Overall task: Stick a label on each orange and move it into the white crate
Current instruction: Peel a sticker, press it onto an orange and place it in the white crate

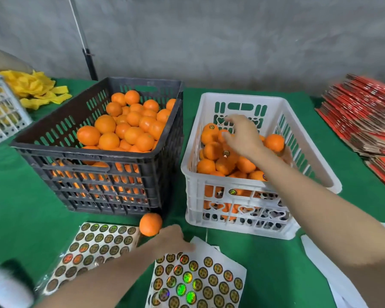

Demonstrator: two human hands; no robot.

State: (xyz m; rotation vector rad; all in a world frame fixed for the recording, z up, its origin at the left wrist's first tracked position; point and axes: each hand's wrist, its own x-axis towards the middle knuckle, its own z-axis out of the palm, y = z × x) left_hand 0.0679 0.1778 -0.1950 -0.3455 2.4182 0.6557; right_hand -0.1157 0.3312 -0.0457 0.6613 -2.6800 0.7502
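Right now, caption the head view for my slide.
Right hand over white crate of oranges; left hand on sticker sheet.

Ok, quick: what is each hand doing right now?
Left hand: open, fingers resting on the label sheet.
Right hand: open over the white crate, holding nothing.

White crate (209,179): plastic, heart cut-outs in its walls, upright on the green worktop (20,207), just right of the black crate (91,156).
Labelled oranges (211,150): heaped inside it — round stickers show on several.
Unlabelled oranges (129,127): piled high in the black crate.
Loose orange (150,224): on the worktop at the black crate's near corner.
Left label sheet (98,247): flat, in clear wrap, rows of round gold stickers.
Right label sheet (200,283): white backing, holographic rounds — lying nearest.
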